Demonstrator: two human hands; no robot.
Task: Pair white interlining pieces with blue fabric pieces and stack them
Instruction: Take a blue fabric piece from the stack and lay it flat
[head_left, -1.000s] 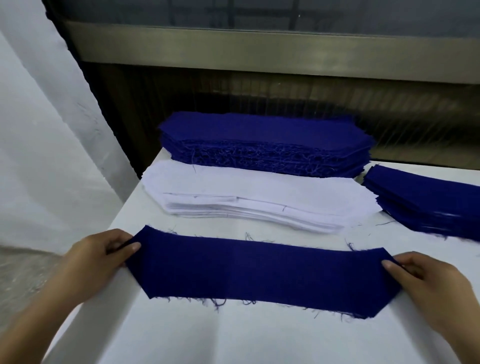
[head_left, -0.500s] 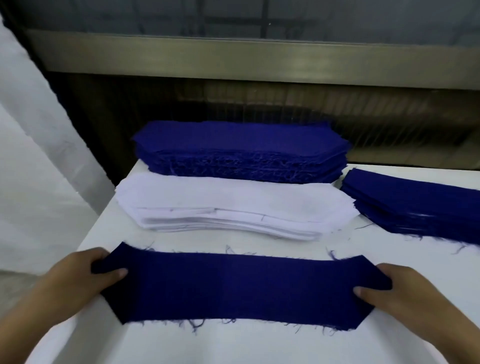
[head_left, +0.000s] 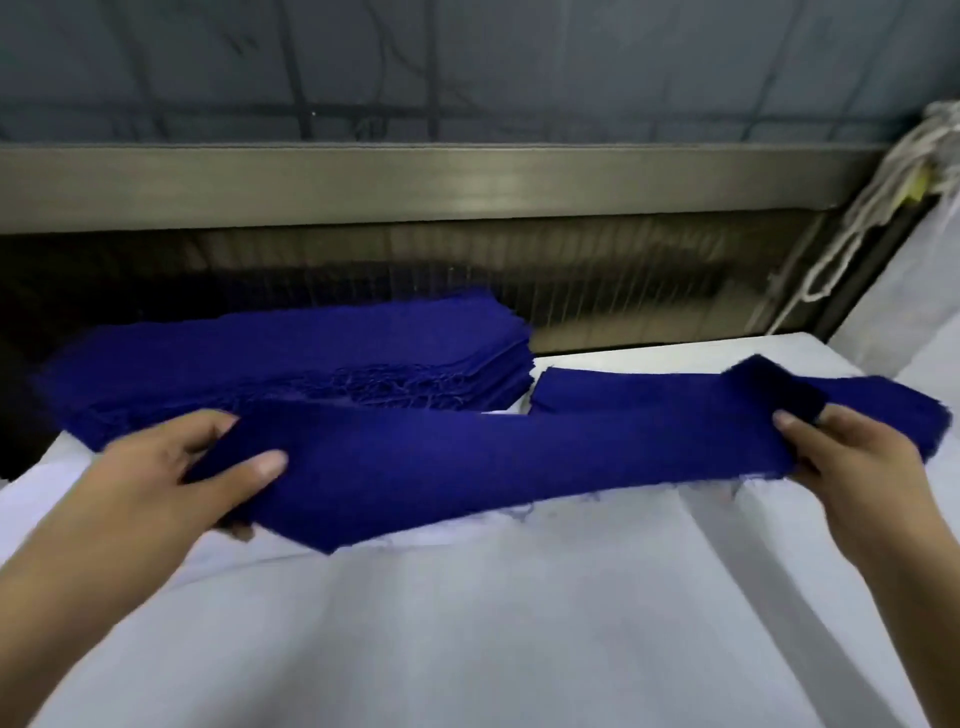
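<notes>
Fabric spans between our hands: one long blue piece (head_left: 493, 467), stretched sideways over the white table (head_left: 519, 639) and slanting a little, its left end lower than its right. Our left hand (head_left: 171, 467) pinches the left end, thumb pressed flat on top and fingers curled beneath the cloth. Our right hand (head_left: 857, 457) pinches the right end the same way, thumb on top and the other fingers hidden under the cloth, and the corner there folds up above the thumb. Loose threads (head_left: 519, 512) hang from the near edge. Behind the piece, at the back left of the table, sits a tall blue stack (head_left: 291, 353) with a frayed front edge. Just to its right lies a lower blue stack (head_left: 623, 387); the held piece's right end overlaps it in view, and we cannot tell whether they touch. A metal rail (head_left: 415, 187) runs along the wall behind, and pale rope (head_left: 878, 176) hangs at the far right. Edges are blurred throughout.
</notes>
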